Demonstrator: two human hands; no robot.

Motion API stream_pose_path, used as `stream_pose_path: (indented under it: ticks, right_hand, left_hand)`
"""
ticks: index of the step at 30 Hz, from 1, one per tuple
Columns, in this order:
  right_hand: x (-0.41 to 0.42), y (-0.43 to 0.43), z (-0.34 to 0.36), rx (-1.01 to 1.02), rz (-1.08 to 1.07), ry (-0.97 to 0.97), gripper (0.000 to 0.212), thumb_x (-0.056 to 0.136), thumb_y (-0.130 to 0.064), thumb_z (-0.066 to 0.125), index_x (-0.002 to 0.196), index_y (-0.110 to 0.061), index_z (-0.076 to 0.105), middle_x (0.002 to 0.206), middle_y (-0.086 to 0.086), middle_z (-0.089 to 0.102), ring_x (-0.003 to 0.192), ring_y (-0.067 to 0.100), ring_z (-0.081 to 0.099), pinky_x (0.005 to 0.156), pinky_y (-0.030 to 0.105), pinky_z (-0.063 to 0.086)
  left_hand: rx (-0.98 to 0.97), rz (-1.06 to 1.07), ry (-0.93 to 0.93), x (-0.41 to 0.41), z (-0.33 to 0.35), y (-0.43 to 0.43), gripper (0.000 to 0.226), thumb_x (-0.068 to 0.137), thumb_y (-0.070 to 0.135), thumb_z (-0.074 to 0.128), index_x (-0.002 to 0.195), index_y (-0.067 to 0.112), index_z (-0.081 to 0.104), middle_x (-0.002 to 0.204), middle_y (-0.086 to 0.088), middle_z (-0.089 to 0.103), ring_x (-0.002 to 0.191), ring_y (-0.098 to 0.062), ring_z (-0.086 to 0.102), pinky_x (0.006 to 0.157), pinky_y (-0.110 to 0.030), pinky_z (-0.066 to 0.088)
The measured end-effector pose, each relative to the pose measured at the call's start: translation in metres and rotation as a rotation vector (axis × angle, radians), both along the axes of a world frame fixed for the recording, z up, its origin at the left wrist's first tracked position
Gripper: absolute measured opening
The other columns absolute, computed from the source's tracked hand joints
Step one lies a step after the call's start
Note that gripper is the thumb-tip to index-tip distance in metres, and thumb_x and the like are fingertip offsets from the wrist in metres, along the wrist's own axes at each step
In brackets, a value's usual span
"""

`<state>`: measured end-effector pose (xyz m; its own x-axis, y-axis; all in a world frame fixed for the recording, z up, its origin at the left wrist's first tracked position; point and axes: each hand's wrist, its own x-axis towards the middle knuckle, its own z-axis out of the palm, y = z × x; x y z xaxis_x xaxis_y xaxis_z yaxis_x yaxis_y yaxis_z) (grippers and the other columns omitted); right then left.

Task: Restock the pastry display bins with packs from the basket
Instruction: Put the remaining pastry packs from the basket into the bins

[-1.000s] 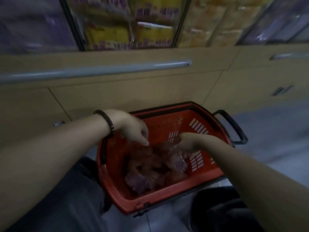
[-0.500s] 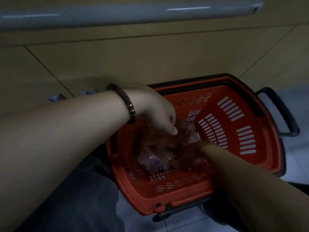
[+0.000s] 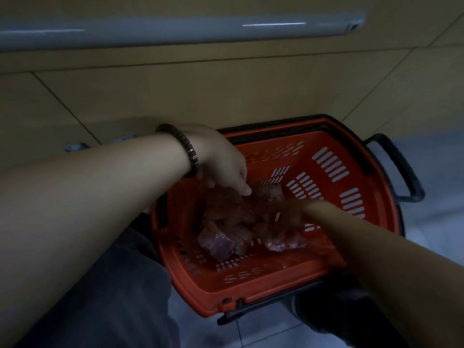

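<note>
Two hands dig into the basket (image 3: 276, 290) for packs (image 3: 218, 244): the left hand (image 3: 221, 162) curls its fingers round some, while the right hand (image 3: 288, 213) is blurred and its grip cannot be told.

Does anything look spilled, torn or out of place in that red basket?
Nothing stands out. The packs lie in a loose heap inside the basket, none over the rim, with the left hand and right hand among them. Too dim and blurred to rule out small tears.
</note>
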<state>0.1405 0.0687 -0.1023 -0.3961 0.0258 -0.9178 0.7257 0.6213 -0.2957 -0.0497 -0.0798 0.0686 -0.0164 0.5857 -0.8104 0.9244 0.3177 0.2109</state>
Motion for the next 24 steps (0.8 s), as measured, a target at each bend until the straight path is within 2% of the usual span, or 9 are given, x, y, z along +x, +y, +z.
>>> stream_pose_path:
  ticks: [5, 8, 10, 12, 15, 18, 20, 22, 24]
  right_hand:
    - [0.001, 0.02, 0.066, -0.265, -0.295, 0.308, 0.043, 0.073, 0.001, 0.086, 0.112, -0.008, 0.071, 0.1, 0.008, 0.078, 0.09, 0.021, 0.075, 0.074, 0.03, 0.06]
    - [0.001, 0.019, 0.102, -0.663, -0.635, 0.372, 0.024, 0.085, -0.005, 0.068, 0.108, -0.001, 0.063, 0.088, 0.014, 0.069, 0.07, 0.018, 0.071, 0.059, 0.025, 0.055]
    - [0.003, 0.012, 0.116, -0.858, -0.814, 0.39, 0.028, 0.091, -0.012, 0.052, 0.111, -0.001, 0.069, 0.091, 0.016, 0.071, 0.073, 0.022, 0.073, 0.064, 0.028, 0.058]
    - [0.006, 0.006, 0.118, -0.951, -0.922, 0.378, 0.046, 0.094, -0.018, 0.038, 0.122, 0.002, 0.068, 0.103, 0.019, 0.074, 0.088, 0.028, 0.075, 0.075, 0.034, 0.061]
    - [0.003, 0.01, 0.098, -0.986, -1.059, 0.39, 0.041, 0.095, -0.031, 0.048, 0.122, -0.009, 0.07, 0.118, 0.013, 0.062, 0.107, 0.034, 0.063, 0.087, 0.044, 0.059]
    - [0.0, 0.017, 0.07, -0.76, -1.201, 0.343, 0.036, 0.095, -0.051, 0.061, 0.106, -0.02, 0.076, 0.109, 0.003, 0.065, 0.099, 0.025, 0.063, 0.084, 0.039, 0.053]
    - [0.001, 0.021, 0.049, -0.339, -1.161, 0.304, 0.033, 0.099, -0.04, 0.056, 0.091, -0.012, 0.07, 0.097, 0.014, 0.072, 0.089, 0.03, 0.069, 0.083, 0.04, 0.053]
    - [0.005, 0.028, 0.021, 0.142, -0.894, 0.275, 0.022, 0.097, -0.029, 0.059, 0.091, -0.009, 0.067, 0.091, 0.014, 0.069, 0.076, 0.027, 0.065, 0.078, 0.04, 0.054]
    - [0.011, 0.034, -0.005, 0.352, -0.577, 0.23, 0.019, 0.098, -0.029, 0.063, 0.104, -0.01, 0.066, 0.095, 0.014, 0.069, 0.073, 0.023, 0.061, 0.076, 0.034, 0.054]
  left_hand:
    - [-0.02, 0.165, -0.056, 0.001, -0.007, -0.003, 0.065, 0.096, 0.057, 0.067, 0.151, 0.026, 0.051, 0.135, -0.001, 0.06, 0.114, -0.021, 0.067, 0.098, -0.046, 0.061]
    - [0.094, 0.142, -0.055, -0.002, -0.008, -0.005, 0.103, 0.079, 0.059, 0.085, 0.163, 0.032, 0.032, 0.149, 0.003, 0.052, 0.123, -0.014, 0.058, 0.111, -0.039, 0.051]
    - [0.236, 0.133, -0.092, 0.0, -0.01, -0.006, 0.112, 0.071, 0.061, 0.089, 0.163, 0.032, 0.032, 0.158, 0.006, 0.048, 0.138, -0.013, 0.051, 0.118, -0.033, 0.042]
    - [0.345, 0.218, -0.197, 0.005, -0.012, -0.004, 0.093, 0.073, 0.058, 0.089, 0.152, 0.031, 0.049, 0.145, 0.006, 0.058, 0.127, -0.016, 0.061, 0.108, -0.04, 0.054]
    - [0.387, 0.363, -0.272, 0.009, -0.013, -0.001, 0.046, 0.086, 0.047, 0.084, 0.121, 0.02, 0.072, 0.105, 0.0, 0.071, 0.096, -0.019, 0.071, 0.078, -0.046, 0.067]
    - [0.381, 0.338, -0.126, 0.0, -0.012, 0.001, 0.039, 0.086, 0.053, 0.082, 0.095, 0.015, 0.076, 0.074, 0.003, 0.064, 0.066, -0.013, 0.062, 0.059, -0.033, 0.059]
    - [0.383, 0.287, 0.022, -0.005, -0.011, 0.001, 0.047, 0.082, 0.06, 0.082, 0.078, 0.015, 0.069, 0.067, 0.003, 0.062, 0.062, -0.016, 0.058, 0.057, -0.028, 0.046]
    - [0.373, 0.255, 0.109, -0.009, -0.012, 0.0, 0.045, 0.08, 0.058, 0.083, 0.079, 0.016, 0.068, 0.075, 0.001, 0.067, 0.07, -0.019, 0.062, 0.06, -0.03, 0.046]
    - [0.342, 0.267, 0.104, -0.011, -0.013, 0.001, 0.038, 0.081, 0.05, 0.086, 0.088, 0.017, 0.068, 0.084, -0.003, 0.07, 0.069, -0.021, 0.066, 0.063, -0.037, 0.059]
